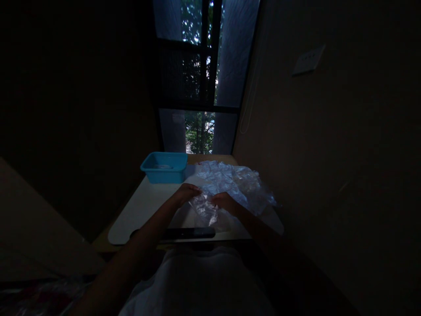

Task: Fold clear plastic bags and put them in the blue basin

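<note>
Below a tall, dark-framed window (226, 57), in a dim narrow room, a white top (138, 206) with rounded corners lies over a wood-coloured table (102, 239). Leaves show through the panes, and most of the light falls from there; the walls on both sides sink into shadow. A pale wall plate (308, 60) is fixed on the right wall, and a looped cord (249, 114) hangs beside the window. A blue basin (166, 176) stands at the far left of the white top, and a long dark object (189, 233) lies along its near edge. At the far right spreads a crumpled heap of plastic (226, 180).

The clear plastic piece (204, 210) is between the person's hands, over the middle of the near part of the top. It looks thin, wrinkled and glossy, with bright glints. The left hand (188, 191) pinches its left side; the right hand (224, 201) pinches its right.
</note>
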Motion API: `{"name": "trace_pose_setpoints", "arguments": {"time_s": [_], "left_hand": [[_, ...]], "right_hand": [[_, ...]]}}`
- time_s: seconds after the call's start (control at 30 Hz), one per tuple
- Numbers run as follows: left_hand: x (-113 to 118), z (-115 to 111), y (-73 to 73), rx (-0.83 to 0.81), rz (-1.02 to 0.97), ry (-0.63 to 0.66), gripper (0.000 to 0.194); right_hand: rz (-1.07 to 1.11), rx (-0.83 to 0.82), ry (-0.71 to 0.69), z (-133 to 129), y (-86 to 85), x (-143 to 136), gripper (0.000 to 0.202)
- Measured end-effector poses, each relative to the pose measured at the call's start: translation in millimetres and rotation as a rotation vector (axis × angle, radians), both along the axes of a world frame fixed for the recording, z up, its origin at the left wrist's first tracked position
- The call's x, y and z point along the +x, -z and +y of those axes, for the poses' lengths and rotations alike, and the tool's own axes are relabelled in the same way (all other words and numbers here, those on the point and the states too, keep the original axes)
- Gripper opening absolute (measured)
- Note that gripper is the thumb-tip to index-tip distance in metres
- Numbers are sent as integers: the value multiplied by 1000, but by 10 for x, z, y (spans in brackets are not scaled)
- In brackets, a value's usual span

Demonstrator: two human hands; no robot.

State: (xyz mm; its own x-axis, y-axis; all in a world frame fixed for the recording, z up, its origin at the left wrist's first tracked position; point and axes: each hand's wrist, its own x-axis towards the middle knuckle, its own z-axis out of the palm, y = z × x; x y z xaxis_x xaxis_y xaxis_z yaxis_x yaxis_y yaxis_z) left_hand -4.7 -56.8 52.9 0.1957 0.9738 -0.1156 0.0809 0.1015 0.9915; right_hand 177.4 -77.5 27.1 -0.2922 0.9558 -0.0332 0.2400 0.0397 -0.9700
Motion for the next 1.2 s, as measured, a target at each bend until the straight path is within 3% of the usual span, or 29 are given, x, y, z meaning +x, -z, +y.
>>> {"name": "trace_pose_setpoints", "arguments": {"time_s": [0.13, 0.63, 0.77, 0.93, 1.03, 1.2], "left_hand": [[24, 7, 12, 9, -59, -62, 26], [56, 9, -52, 69, -250, -226, 28], [58, 8, -70, 53, -191, -160, 27], [124, 9, -100, 48, -78, -87, 29], [152, -2, -95, 61, -164, -74, 33], [76, -78, -5, -46, -282, 76, 28]], "right_hand": [[-55, -13, -8, -36, -16, -13, 32], [-47, -115, -118, -75, -11, -50, 39], [-33, -113, -178, -96, -114, -41, 35], [87, -123, -154, -94, -203, -76, 32], [101, -97, -144, -80, -174, -95, 33], [181, -96, -73, -11, -64, -37, 33]]}}
